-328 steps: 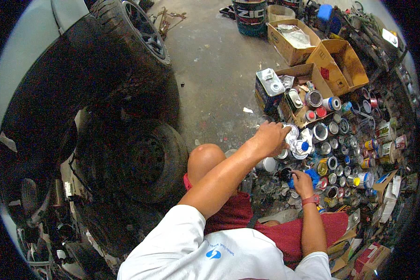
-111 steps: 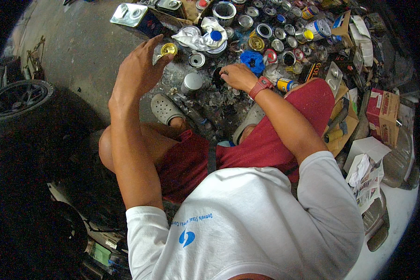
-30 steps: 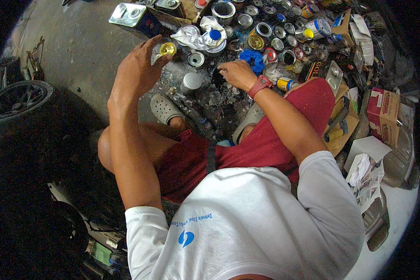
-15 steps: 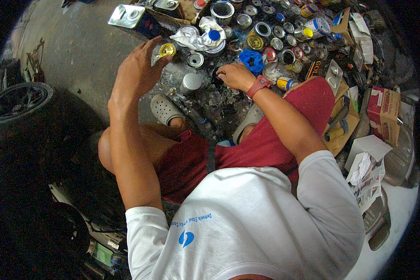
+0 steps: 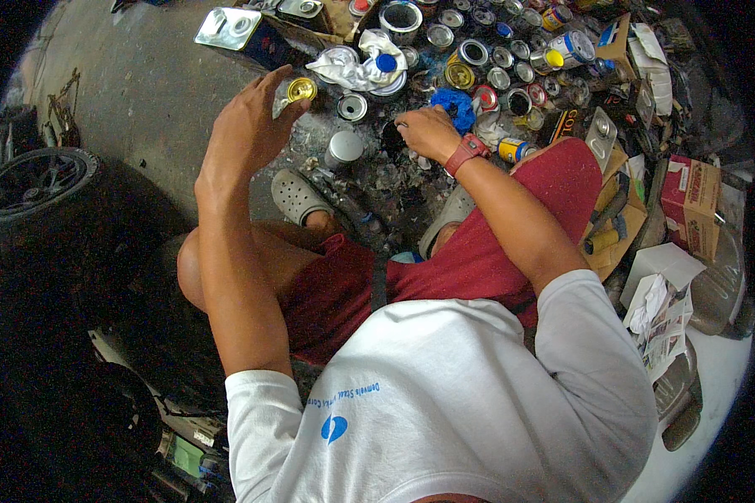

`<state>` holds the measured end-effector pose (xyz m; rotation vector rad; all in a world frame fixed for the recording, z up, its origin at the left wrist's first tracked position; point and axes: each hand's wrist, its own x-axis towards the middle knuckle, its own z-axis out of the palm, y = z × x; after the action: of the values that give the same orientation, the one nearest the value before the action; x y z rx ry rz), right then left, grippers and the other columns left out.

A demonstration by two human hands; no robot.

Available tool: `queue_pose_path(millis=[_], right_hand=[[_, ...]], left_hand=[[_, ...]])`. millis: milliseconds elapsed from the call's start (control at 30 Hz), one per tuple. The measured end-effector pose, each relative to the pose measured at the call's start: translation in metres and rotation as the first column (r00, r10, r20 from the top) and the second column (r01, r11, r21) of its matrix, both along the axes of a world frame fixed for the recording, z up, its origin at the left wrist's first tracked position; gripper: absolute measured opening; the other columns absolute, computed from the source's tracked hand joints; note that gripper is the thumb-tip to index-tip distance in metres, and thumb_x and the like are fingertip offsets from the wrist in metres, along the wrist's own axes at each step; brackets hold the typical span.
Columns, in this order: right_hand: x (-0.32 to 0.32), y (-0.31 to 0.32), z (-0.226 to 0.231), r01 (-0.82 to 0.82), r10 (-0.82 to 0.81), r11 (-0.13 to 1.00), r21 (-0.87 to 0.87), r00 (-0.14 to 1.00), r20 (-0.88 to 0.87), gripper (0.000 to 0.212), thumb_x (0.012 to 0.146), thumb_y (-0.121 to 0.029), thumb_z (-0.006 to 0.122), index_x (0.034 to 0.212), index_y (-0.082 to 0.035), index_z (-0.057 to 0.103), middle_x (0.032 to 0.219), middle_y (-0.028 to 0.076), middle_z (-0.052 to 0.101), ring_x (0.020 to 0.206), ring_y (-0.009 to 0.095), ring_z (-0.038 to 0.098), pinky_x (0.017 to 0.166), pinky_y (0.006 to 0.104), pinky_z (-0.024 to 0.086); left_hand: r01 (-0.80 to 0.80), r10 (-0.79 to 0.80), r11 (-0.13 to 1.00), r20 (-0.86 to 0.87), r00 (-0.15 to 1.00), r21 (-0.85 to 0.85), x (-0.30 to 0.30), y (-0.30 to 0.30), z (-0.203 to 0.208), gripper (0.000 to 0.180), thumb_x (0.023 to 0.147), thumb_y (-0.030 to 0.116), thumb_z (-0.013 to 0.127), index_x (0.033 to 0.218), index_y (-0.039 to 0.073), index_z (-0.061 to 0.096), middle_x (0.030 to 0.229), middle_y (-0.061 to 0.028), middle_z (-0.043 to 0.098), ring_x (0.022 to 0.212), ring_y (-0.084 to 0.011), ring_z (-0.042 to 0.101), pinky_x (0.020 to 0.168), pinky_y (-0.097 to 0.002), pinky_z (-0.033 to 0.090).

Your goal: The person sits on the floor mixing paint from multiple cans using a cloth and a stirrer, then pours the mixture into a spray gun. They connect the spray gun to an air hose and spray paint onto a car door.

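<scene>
My left hand (image 5: 247,130) is open, its fingers stretched out and its thumb apart. Just beyond the thumb and fingertips stands a small gold-topped can (image 5: 301,89); whether they touch it, I cannot tell. My right hand (image 5: 432,134), with a red watch on the wrist, has its fingers bent together beside a dark, round, can-like shape (image 5: 389,139). What those fingertips hold, if anything, is hidden. A crumpled blue plastic bag (image 5: 453,111) lies just behind this hand. Between my hands stand a can with a pale grey lid (image 5: 345,147) and an open-topped metal can (image 5: 351,106).
Many paint cans (image 5: 471,54) crowd the floor at the far right. A white rag (image 5: 344,67) drapes over cans ahead, beside a rectangular tin (image 5: 229,29). A tyred wheel (image 5: 38,189) is at left. Cardboard boxes (image 5: 689,205) stand at right.
My right hand has shifted slightly right, away from the dark round shape, showing more of it. My left hand stays in place.
</scene>
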<state>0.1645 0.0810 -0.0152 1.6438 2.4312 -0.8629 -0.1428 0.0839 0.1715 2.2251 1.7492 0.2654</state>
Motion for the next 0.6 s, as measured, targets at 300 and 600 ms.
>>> queue_pose_path(millis=[300, 600], right_hand=[[-0.0001, 0.0005, -0.0020, -0.016, 0.018, 0.999, -0.041, 0.999, 0.030, 0.031, 0.104, -0.033, 0.061, 0.122, -0.016, 0.080, 0.118, 0.017, 0.079, 0.113, 0.041, 0.072, 0.103, 0.0563, 0.050], [-0.0017, -0.0004, 0.0036, -0.045, 0.046, 0.996, -0.080, 0.999, 0.006, 0.032, 0.103, -0.032, 0.061, 0.122, -0.014, 0.080, 0.118, 0.017, 0.079, 0.114, 0.040, 0.072, 0.103, 0.0566, 0.050]], left_hand=[[-0.002, 0.002, 1.000, -0.005, 1.000, 0.003, 0.0011, 0.0010, -0.0022, 0.056, 0.102, 0.038, 0.073, 0.148, 0.009, 0.062, 0.141, -0.0238, 0.069, 0.131, -0.0434, 0.065, 0.110, -0.0501, 0.053], [-0.014, 0.014, 1.000, 0.004, 1.000, -0.014, 0.0026, 0.0005, 0.0021, 0.055, 0.102, 0.038, 0.073, 0.148, 0.009, 0.063, 0.142, -0.0233, 0.069, 0.130, -0.0435, 0.066, 0.110, -0.0498, 0.053]])
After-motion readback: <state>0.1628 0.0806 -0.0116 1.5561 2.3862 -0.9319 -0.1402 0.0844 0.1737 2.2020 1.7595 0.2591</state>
